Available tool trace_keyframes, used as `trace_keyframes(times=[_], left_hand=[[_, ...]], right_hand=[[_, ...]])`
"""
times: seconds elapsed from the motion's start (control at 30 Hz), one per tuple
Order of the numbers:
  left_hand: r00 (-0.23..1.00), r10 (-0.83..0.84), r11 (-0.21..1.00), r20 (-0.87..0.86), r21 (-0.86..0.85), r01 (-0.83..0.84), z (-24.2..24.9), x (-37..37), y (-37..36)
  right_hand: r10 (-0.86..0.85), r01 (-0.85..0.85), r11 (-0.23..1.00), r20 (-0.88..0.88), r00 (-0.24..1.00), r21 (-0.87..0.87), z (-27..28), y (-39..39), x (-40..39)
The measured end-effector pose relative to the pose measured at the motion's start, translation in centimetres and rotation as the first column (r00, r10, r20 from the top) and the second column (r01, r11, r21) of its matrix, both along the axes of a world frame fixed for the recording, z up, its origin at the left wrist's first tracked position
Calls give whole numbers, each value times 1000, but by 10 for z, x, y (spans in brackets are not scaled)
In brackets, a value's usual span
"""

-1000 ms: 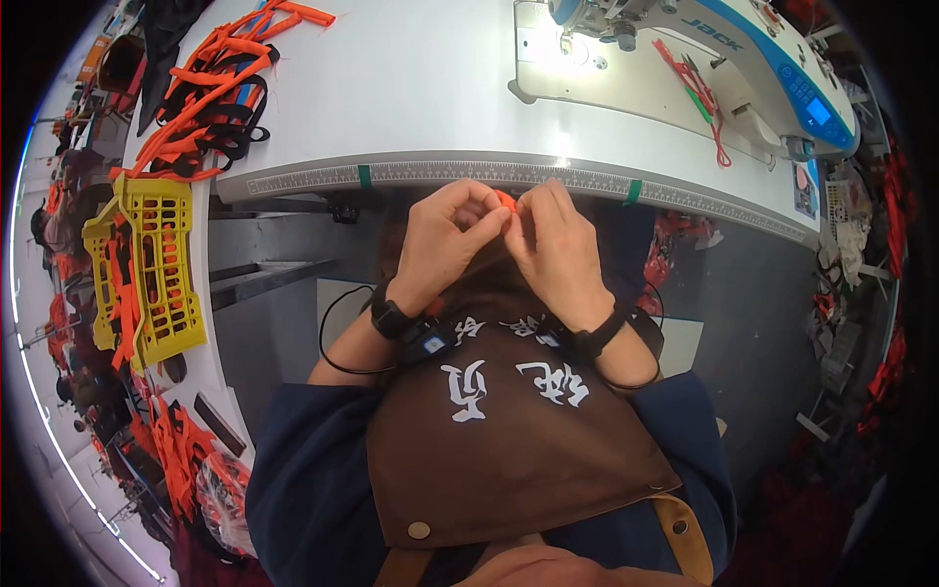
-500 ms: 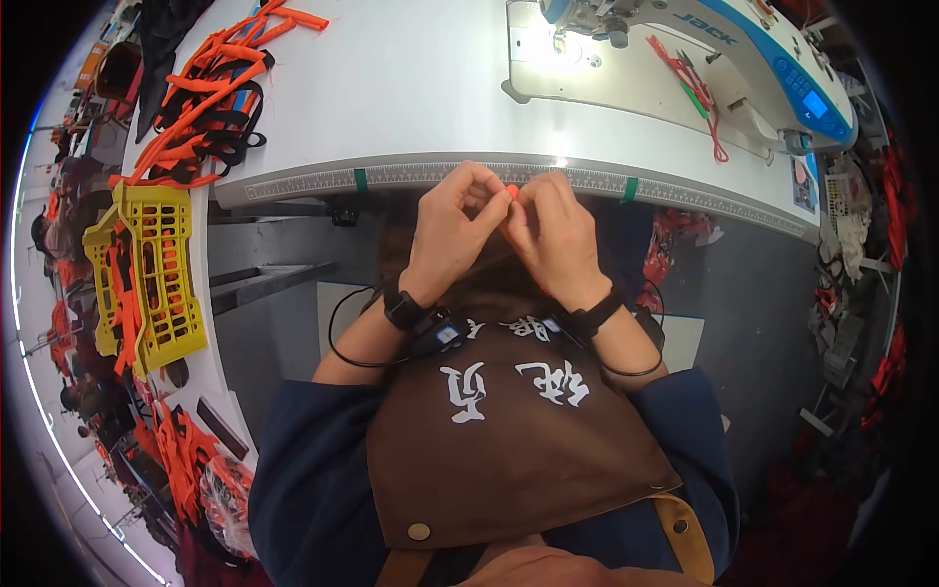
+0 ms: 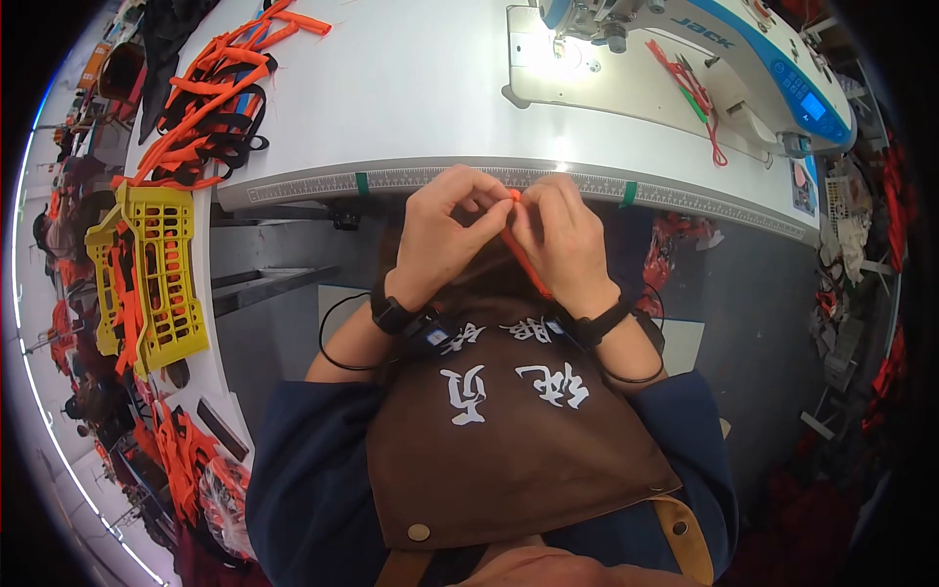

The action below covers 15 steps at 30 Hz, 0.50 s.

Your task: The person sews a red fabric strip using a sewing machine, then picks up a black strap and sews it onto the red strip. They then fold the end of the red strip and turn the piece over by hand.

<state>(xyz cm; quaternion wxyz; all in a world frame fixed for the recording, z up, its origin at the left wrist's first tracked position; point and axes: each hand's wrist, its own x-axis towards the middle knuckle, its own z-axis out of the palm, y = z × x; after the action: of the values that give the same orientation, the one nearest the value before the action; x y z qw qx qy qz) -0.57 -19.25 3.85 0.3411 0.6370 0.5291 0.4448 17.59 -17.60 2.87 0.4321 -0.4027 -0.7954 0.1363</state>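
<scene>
Both hands meet just in front of the table's ruler edge. My left hand (image 3: 445,227) pinches the top end of an orange strip (image 3: 525,262) between thumb and fingers. My right hand (image 3: 564,235) is closed on the same end from the other side, fingertips nearly touching those of the left. From there the strip hangs down past the right palm toward the brown apron (image 3: 509,460). The very tip is small and partly covered by the fingertips.
A sewing machine (image 3: 773,59) stands at the back right, with red-handled snips (image 3: 693,86) beside it. Orange and black strips (image 3: 210,108) lie at the table's left. A yellow basket (image 3: 168,279) holds more strips. The ruler (image 3: 411,178) lines the front edge.
The left hand and wrist have shifted slightly left. More of the orange strip now shows hanging beside the right hand.
</scene>
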Motion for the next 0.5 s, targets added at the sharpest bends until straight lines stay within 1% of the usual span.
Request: trace_keyframes(times=[0.03, 0.07, 0.17, 0.2, 0.23, 0.27, 0.3, 0.33, 0.4, 0.43, 0.47, 0.5], left_hand=[[999, -7, 1000, -53, 24, 8, 2, 0, 1], [998, 11, 1000, -54, 17, -10, 1, 1, 1], [998, 48, 999, -50, 15, -47, 1, 6, 1], [998, 48, 998, -42, 29, -47, 2, 5, 1], [998, 47, 998, -35, 44, -45, 3, 4, 1], [998, 22, 991, -56, 129, -14, 4, 0, 2], [997, -2, 977, -79, 213, 19, 5, -4, 2], [994, -24, 954, -102, 295, 54, 6, -7, 2], [972, -50, 921, -229, 366, 133, 8, -8, 3], [955, -54, 901, -290, 397, 172, 10, -9, 3], [935, -54, 880, -351, 426, 211, 12, -10, 4], [927, -42, 878, -372, 429, 212, 13, -12, 5]], right_hand=[[-1, 0, 1000, 16, 1000, 22, 2, -2, -2], [-2, 0, 999, 31, 1000, 43, 3, -3, -4], [23, -22, 998, 16, 1000, -61, -3, -1, 1], [17, -31, 977, -70, 997, -210, -2, -1, 4], [-5, -51, 935, -155, 988, -352, 0, -1, 6], [-40, -82, 872, -237, 971, -483, 2, -1, 9], [-158, -279, 601, -453, 878, -749, 4, 0, 12], [-160, -344, 540, -495, 854, -768, 5, 3, 15], [-172, -472, 410, -574, 801, -781, 8, 9, 19], [-164, -519, 378, -607, 778, -767, 10, 9, 20], [-158, -527, 371, -612, 775, -764, 11, 10, 20], [-152, -536, 363, -616, 773, -762, 11, 10, 20]])
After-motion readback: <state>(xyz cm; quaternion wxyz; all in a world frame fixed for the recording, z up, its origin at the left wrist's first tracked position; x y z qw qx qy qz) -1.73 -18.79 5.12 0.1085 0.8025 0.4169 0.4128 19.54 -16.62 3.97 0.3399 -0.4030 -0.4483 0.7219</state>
